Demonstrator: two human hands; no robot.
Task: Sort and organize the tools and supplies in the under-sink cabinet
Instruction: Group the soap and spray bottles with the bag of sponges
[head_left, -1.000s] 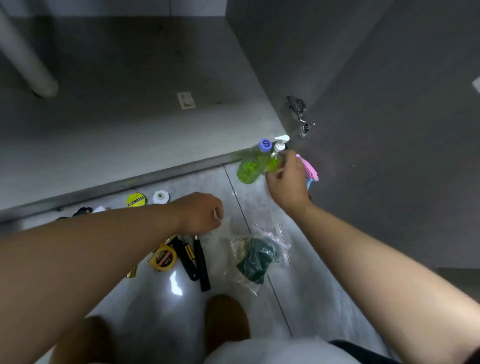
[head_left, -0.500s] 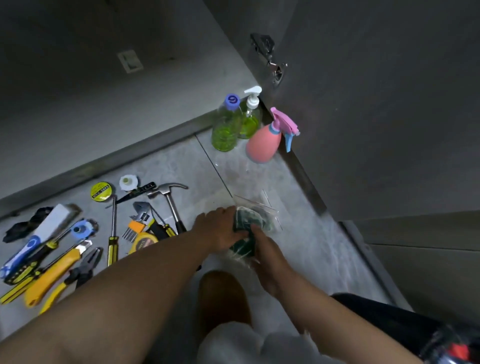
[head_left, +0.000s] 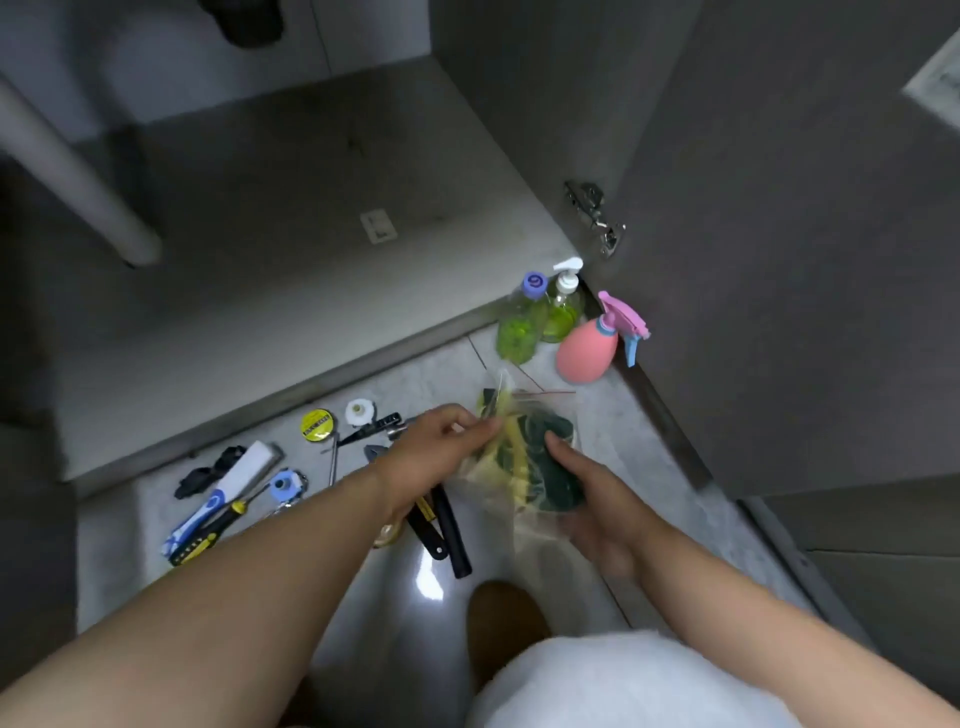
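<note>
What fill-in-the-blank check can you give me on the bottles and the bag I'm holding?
1. The spray bottle by the cabinet door is ____.
2. The pump bottle and the blue-capped bottle both hold ____ liquid.
3. The left hand and right hand grip the clear bag, whose contents are dark green and ____.

Missing words: pink; green; yellow.

On the green bottle (head_left: 515, 335) the blue cap (head_left: 535, 284) is showing a white mark like a 9, while the yellow round tin (head_left: 317, 425) is carrying a black band of print too small to read.
</note>
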